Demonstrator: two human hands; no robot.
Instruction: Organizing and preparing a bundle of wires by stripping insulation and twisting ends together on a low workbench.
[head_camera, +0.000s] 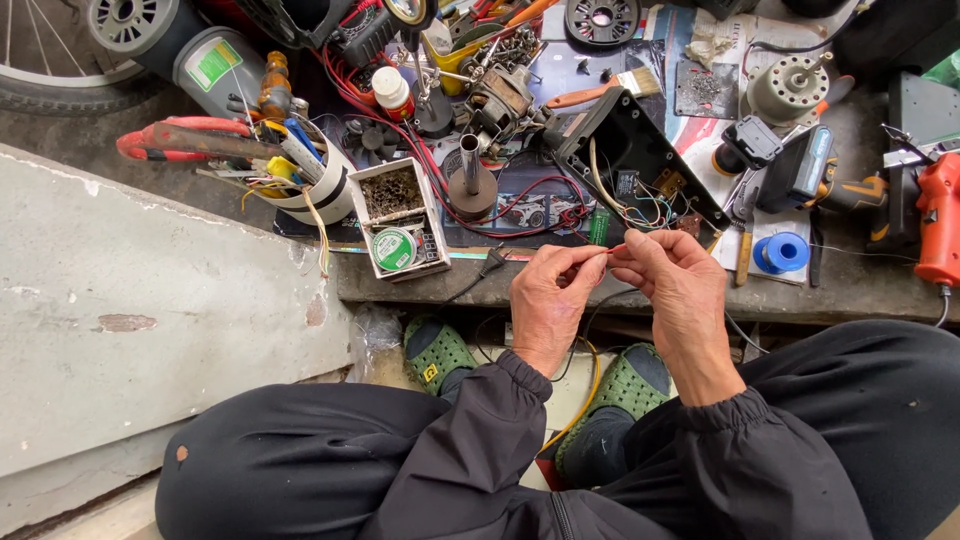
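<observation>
My left hand (550, 300) and my right hand (675, 290) meet in front of me, fingertips pinched together on a thin red wire (612, 249). The wire end shows between the two thumbs. Just behind the hands lies an open black plastic housing (640, 150) with a small circuit board and several coloured wires spilling out. Thin black wires hang below my hands toward my green clogs (436, 352).
The low concrete ledge (850, 290) is crowded: a white cup of tools with red-handled pliers (185, 140), a small box with a solder spool (394, 249), a soldering stand (470, 185), a blue tape roll (781, 253), a cordless drill (815, 175), an orange tool (938, 220), a small motor (788, 88).
</observation>
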